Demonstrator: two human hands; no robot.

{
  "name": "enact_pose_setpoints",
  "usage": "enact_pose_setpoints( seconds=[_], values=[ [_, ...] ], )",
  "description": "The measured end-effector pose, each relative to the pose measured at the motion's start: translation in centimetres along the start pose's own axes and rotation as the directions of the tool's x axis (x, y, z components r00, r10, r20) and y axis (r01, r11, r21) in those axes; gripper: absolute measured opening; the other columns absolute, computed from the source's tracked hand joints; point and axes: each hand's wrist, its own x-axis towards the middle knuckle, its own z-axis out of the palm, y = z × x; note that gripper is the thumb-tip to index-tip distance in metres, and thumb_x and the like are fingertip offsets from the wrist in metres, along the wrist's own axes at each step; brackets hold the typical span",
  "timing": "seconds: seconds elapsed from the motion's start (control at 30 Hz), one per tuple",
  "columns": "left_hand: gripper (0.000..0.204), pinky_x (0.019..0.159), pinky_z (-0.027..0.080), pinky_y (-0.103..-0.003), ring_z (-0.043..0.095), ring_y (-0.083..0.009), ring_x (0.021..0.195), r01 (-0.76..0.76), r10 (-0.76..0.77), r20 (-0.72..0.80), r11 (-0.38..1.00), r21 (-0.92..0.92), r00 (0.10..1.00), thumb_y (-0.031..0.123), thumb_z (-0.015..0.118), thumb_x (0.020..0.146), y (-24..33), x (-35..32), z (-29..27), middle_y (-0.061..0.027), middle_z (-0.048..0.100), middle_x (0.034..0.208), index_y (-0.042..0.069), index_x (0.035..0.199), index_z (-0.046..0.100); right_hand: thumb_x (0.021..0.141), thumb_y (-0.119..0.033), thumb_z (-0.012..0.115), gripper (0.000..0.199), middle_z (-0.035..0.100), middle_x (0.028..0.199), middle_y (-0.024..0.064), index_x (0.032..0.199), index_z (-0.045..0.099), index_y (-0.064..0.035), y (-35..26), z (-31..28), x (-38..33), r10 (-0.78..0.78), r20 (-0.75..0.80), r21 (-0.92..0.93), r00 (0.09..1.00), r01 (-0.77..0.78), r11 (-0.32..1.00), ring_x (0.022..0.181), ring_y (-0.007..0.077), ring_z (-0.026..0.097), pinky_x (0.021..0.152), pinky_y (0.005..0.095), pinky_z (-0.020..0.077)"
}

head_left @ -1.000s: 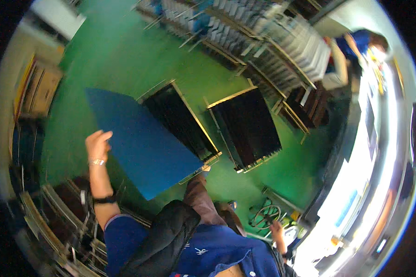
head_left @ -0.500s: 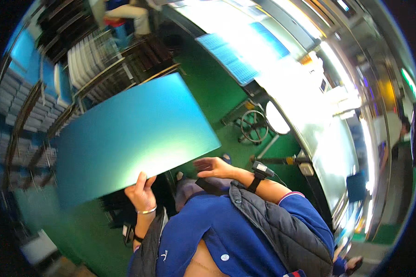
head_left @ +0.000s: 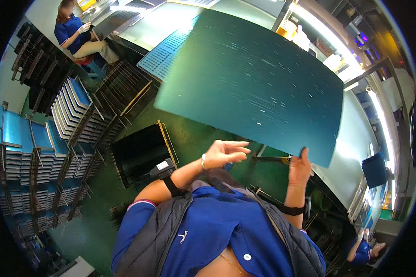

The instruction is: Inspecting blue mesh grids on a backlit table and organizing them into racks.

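A large thin blue-green sheet (head_left: 259, 83) is tilted in front of me, flecked with small bright marks. My right hand (head_left: 300, 167) grips its near edge close to the right corner, thumb lying over the top face; the fingers beneath are hidden. Just short of that same edge, toward the middle, is my left hand (head_left: 225, 154). It holds nothing, its fingers stretched to the right and apart. Past the sheet's left side, a blue perforated panel (head_left: 164, 57) shows on the long worktable (head_left: 351, 184).
Racks stacked with blue-topped panels (head_left: 21, 159) fill the left. A black rack (head_left: 141, 147) with a yellowish bar stands on the green floor (head_left: 108, 231). A co-worker (head_left: 74, 34) sits at the far left by the table, and another person (head_left: 365, 251) is at the lower right.
The sheet has swung from my left over to the worktable on the right. My left hand has let go of it, and my right hand now grips its edge.
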Motion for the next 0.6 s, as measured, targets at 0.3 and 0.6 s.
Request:
enact_pose_setpoints(
  seconds=[0.3,0.6],
  values=[
    [0.03,0.074,0.052,-0.033,0.063,-0.0216,0.087,-0.176,-0.155,-0.833,0.942,-0.287,0.532,0.023,0.058,0.089,-5.2,1.7,-16.2,-0.0115,0.063,0.101,0.003,0.11,0.053,0.093,-0.014,0.053,0.021,0.063,0.105,0.0085,0.11,0.054,-0.0031,-4.1,-18.6,5.7,-0.008,-0.408,-0.129,0.913,-0.049,0.99,0.094,0.0186,0.061,0.08,0.0306,0.0541],
    [0.016,0.066,0.054,-0.024,0.064,-0.015,0.074,-0.124,-0.067,-0.871,0.982,-0.145,0.487,0.011,0.064,0.086,-0.8,6.0,-20.2,-0.0092,0.065,0.09,0.0,0.097,0.059,0.093,-0.015,0.053,0.021,0.062,0.105,0.0075,0.111,0.054,-0.005,-4.0,-18.5,6.6,0.007,-0.493,-0.072,0.87,-0.048,0.996,0.092,0.018,0.062,0.077,0.0297,0.055]
  ],
)
